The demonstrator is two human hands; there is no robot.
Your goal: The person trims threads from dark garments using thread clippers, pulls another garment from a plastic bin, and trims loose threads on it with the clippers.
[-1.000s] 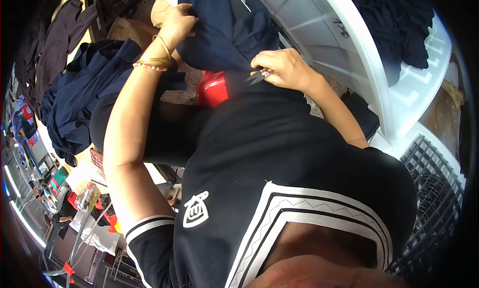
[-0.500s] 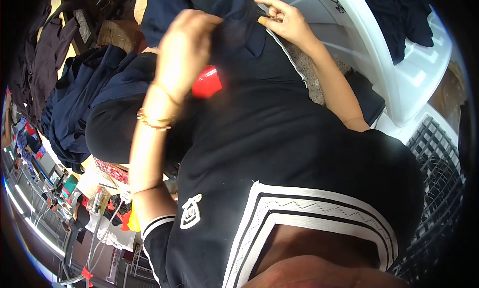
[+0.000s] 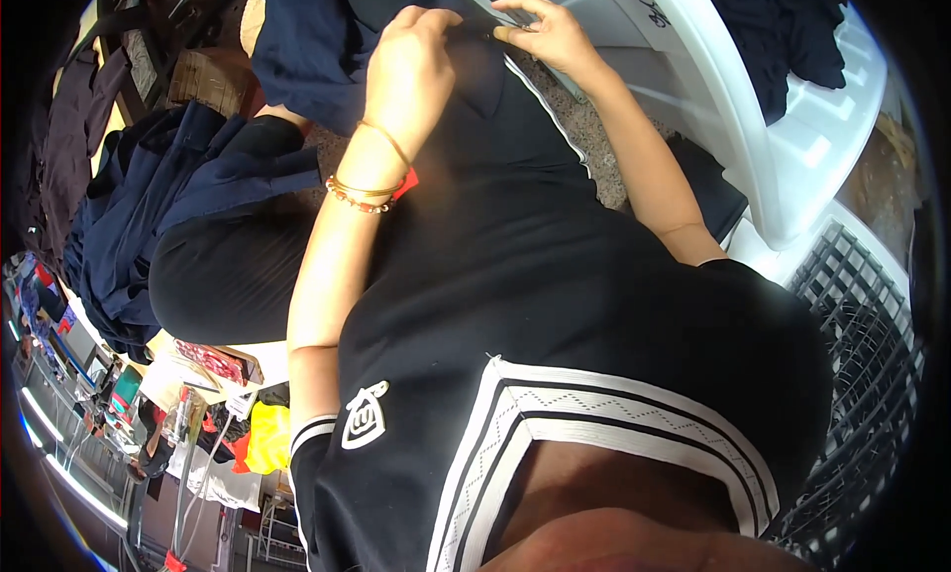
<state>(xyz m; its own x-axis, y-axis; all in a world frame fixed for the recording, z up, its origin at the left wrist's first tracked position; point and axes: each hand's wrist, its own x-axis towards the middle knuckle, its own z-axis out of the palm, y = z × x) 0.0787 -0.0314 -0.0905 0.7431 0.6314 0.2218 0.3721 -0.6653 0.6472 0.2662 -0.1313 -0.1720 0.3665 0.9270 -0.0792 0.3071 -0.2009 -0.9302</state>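
Dark navy cloth (image 3: 480, 82) lies over my lap at the top of the view, between my two hands. My left hand (image 3: 414, 65), with bracelets at its wrist, is closed at the cloth with its fingers bent; its thumb is hidden. My right hand (image 3: 555, 39) is at the cloth's right edge. Its forefinger and thumb point left and stand apart, while the other fingers curl in. A small red piece (image 3: 407, 184) shows beside my left wrist, mostly covered by it.
A white plastic bin (image 3: 728, 87) stands close on my right, with dark cloth (image 3: 783, 47) over its rim. Below it is a basket with a dark grid (image 3: 862, 295). More navy garments (image 3: 149, 196) are heaped at my left, near a cardboard box (image 3: 211, 80).
My left hand has moved right and slightly up, nearer my right hand. Its wrist now covers most of the red piece. My right hand has shifted slightly left.
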